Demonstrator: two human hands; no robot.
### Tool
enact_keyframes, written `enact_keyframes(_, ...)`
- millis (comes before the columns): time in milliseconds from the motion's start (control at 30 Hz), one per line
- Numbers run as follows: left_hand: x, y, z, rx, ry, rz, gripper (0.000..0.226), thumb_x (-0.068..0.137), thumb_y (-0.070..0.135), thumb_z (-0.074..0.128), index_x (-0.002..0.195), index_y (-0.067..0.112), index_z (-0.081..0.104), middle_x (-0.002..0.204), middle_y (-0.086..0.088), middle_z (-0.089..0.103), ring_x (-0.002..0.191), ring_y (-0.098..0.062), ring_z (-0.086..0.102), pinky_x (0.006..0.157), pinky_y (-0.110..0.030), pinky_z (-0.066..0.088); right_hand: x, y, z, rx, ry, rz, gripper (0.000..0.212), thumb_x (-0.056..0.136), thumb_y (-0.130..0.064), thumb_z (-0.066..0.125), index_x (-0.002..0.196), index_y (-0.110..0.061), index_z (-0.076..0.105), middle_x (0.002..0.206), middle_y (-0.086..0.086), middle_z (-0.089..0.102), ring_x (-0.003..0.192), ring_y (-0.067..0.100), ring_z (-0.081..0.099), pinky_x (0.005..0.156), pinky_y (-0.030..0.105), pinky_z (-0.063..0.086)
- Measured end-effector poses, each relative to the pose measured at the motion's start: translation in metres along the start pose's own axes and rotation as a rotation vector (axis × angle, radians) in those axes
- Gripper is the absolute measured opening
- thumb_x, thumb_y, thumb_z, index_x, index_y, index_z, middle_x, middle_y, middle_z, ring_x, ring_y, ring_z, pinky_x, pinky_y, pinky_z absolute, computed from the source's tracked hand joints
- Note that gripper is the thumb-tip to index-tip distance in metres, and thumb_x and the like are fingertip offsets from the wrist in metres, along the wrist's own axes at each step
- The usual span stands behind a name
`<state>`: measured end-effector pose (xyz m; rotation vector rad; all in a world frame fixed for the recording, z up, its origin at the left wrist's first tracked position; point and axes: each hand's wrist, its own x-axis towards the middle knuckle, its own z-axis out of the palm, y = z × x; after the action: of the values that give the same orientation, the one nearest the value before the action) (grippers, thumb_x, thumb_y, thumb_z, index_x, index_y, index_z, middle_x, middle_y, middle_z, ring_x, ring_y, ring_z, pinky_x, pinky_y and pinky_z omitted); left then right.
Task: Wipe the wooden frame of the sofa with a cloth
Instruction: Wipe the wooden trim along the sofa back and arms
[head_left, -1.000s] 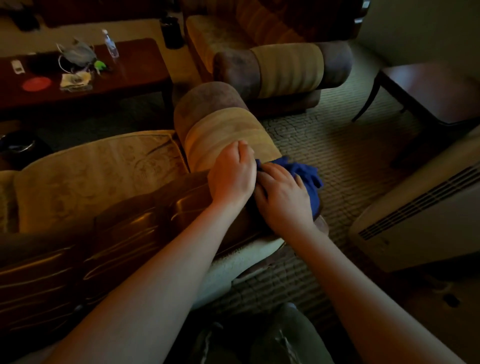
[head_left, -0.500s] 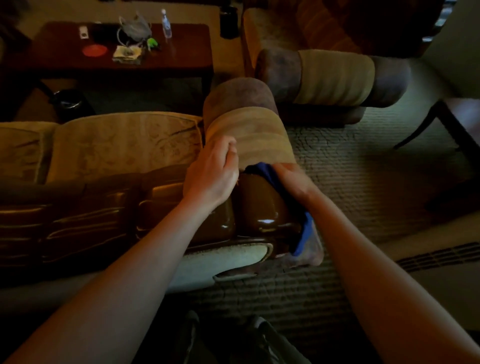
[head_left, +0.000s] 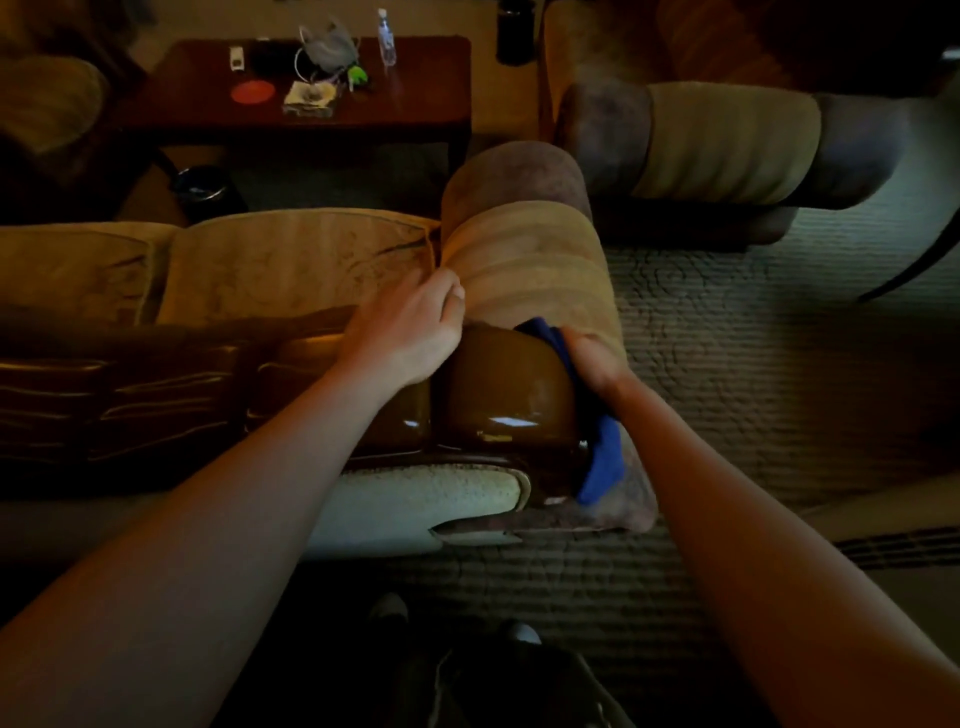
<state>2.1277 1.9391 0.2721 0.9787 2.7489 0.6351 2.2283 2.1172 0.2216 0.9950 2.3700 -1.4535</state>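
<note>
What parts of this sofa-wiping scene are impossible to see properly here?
Head view:
- Right hand: fingertips hidden by the blue cloth and the wooden frame.
- Left hand: fingertips hidden by its own knuckles.
- Items on the coffee table: too small and dim to make out.

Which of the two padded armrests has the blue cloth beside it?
The nearer armrest, between the hands: the right hand presses the blue cloth there. The far sofa's armrest has none.
</note>
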Motion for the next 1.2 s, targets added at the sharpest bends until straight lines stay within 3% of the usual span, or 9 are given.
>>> enact_keyframes(100,0.003,0.002,-0.001,0.044,-0.016,-0.010,0.022,0.098,0.038,0.024,0.092,0.032,0.044,0.097,0.000,0.053,0.089,-0.020,0.051,0.078,-0.040,0.040,-0.006,-0.026,0.008,-0.047,0.050,-0.062,0.050,0.096,-0.047,0.027,0.121,-0.015,0.057,0.130,0.013,0.053,0.115,0.030,0.049,0.092,0.035,0.031)
enact_keyframes(233,0.004,0.000,-0.001,0.021,0.031,-0.039,0.022,0.097,0.034,0.027,0.093,0.030,0.048,0.088,0.005,0.053,0.079,-0.016,0.051,0.068,-0.034,0.035,-0.015,-0.067,0.029,-0.134,0.036,-0.303,0.046,0.082,-0.057,0.032,0.073,-0.023,0.062,0.081,0.001,0.064,0.075,0.017,0.056,0.071,0.038,0.040)
enact_keyframes(467,0.004,-0.002,0.001,0.026,0.017,-0.007,0.022,0.097,0.037,0.027,0.090,0.033,0.048,0.074,0.012,0.045,0.067,-0.008,0.045,0.062,-0.033,0.030,0.017,-0.027,0.003,-0.015,-0.111,-0.043,0.043,0.101,-0.031,0.032,0.131,-0.005,0.048,0.139,0.016,0.044,0.123,0.029,0.043,0.099,0.028,0.028)
enact_keyframes(567,0.003,-0.003,0.000,0.021,0.013,-0.002,0.022,0.098,0.035,0.029,0.093,0.032,0.050,0.075,0.013,0.045,0.071,-0.010,0.046,0.063,-0.032,0.032,0.018,0.011,-0.001,0.042,-0.066,0.081,0.042,0.100,-0.031,0.034,0.129,-0.004,0.050,0.137,0.018,0.047,0.125,0.031,0.043,0.110,0.038,0.029)
enact_keyframes(667,0.004,0.000,-0.001,0.021,-0.003,0.000,0.024,0.098,0.036,0.028,0.093,0.031,0.051,0.076,0.012,0.046,0.070,-0.009,0.046,0.061,-0.032,0.030,0.013,0.010,0.001,0.105,-0.053,0.088,0.044,0.099,-0.035,0.035,0.126,-0.005,0.053,0.134,0.018,0.050,0.121,0.029,0.046,0.106,0.035,0.032)
enact_keyframes(833,0.001,0.001,-0.001,-0.011,0.028,-0.018,0.028,0.099,0.034,0.029,0.100,0.025,0.055,0.080,0.008,0.051,0.072,-0.011,0.048,0.064,-0.031,0.030,-0.001,-0.034,0.009,0.002,-0.064,-0.138,0.043,0.099,-0.040,0.026,0.117,-0.015,0.056,0.123,0.014,0.055,0.099,0.020,0.048,0.084,0.032,0.032)
enact_keyframes(967,0.005,0.003,-0.004,-0.094,0.124,-0.047,0.027,0.098,0.026,0.032,0.095,0.018,0.058,0.095,0.001,0.053,0.089,-0.015,0.050,0.075,-0.031,0.035,-0.019,-0.083,0.026,-0.131,-0.112,-0.438,0.036,0.100,-0.039,0.029,0.083,-0.025,0.058,0.080,-0.005,0.055,0.082,0.015,0.055,0.063,0.024,0.033)
enact_keyframes(1067,0.005,0.003,-0.005,-0.065,0.133,-0.079,0.025,0.098,0.027,0.032,0.091,0.022,0.055,0.091,0.002,0.050,0.086,-0.015,0.049,0.074,-0.030,0.033,-0.015,-0.091,0.021,-0.111,-0.228,-0.445,0.034,0.100,-0.039,0.031,0.104,-0.020,0.059,0.104,-0.001,0.056,0.097,0.016,0.051,0.080,0.029,0.034)
enact_keyframes(1200,0.004,0.005,-0.005,-0.062,0.104,-0.095,0.029,0.100,0.030,0.030,0.096,0.021,0.057,0.095,0.001,0.051,0.083,-0.012,0.048,0.069,-0.027,0.031,0.003,-0.060,0.002,-0.108,-0.232,-0.231,0.043,0.102,-0.034,0.029,0.131,-0.010,0.049,0.137,0.013,0.046,0.123,0.027,0.043,0.089,0.026,0.028)
